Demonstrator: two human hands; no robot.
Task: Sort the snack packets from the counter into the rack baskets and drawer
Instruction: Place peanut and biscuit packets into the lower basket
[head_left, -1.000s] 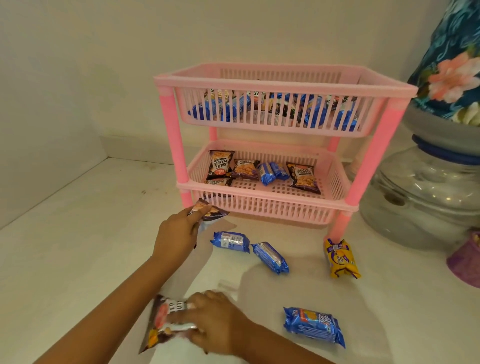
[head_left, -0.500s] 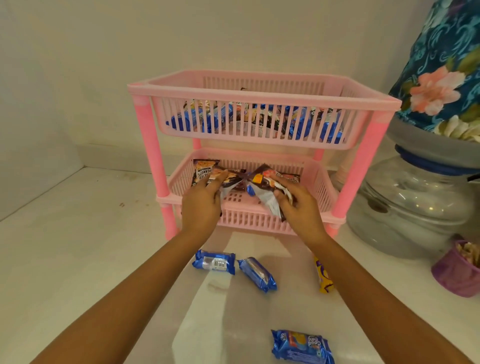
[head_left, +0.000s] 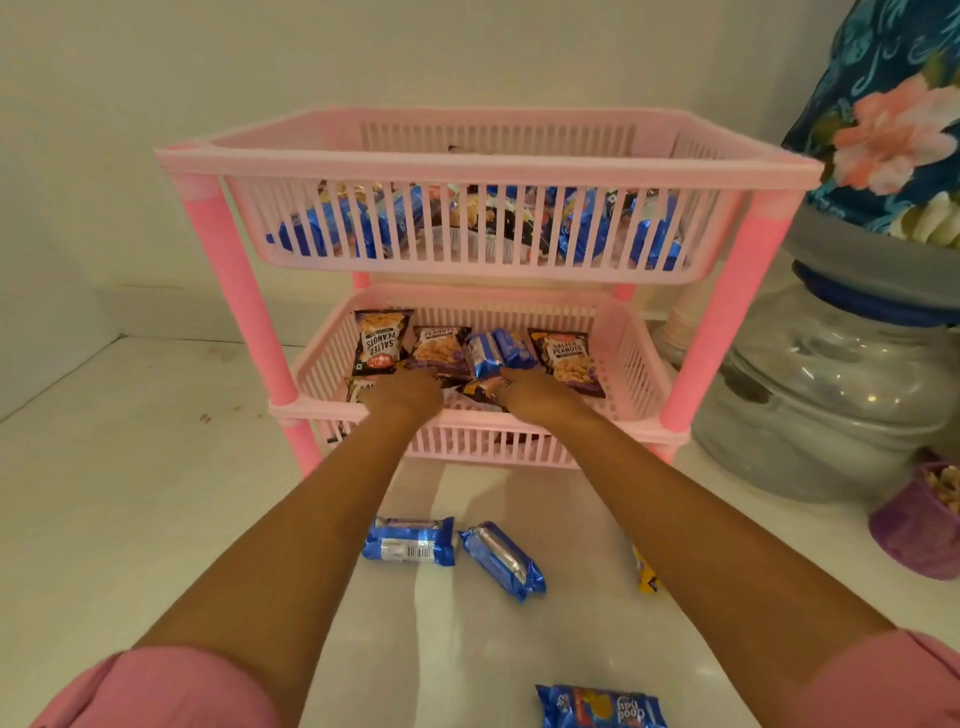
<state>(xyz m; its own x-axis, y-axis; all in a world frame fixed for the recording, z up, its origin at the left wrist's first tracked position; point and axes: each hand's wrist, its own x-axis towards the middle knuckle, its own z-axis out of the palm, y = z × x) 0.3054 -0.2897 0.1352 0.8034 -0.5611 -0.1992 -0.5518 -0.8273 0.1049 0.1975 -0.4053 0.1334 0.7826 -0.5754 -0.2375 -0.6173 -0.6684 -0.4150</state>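
both hands (head_left: 410, 397) inside lower basket (head_left: 631, 358)

Pink two-tier rack (head_left: 249, 291) on white counter (head_left: 130, 493). Top basket (head_left: 488, 161): blue and dark packets heaped behind slats. Lower basket (head_left: 631, 364): peanut packets (head_left: 379, 340), blue biscuit packs (head_left: 498, 353) lying flat. On counter in front: two blue packs (head_left: 410, 540), one yellow packet (head_left: 645, 574), one blue pack (head_left: 597, 709) nearest.

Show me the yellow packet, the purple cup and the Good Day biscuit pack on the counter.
yellow packet (head_left: 645, 574), head view, its visible edge beside the right forearm.
purple cup (head_left: 917, 535), head view, its side wall.
Good Day biscuit pack (head_left: 602, 707), head view, middle of wrapper.
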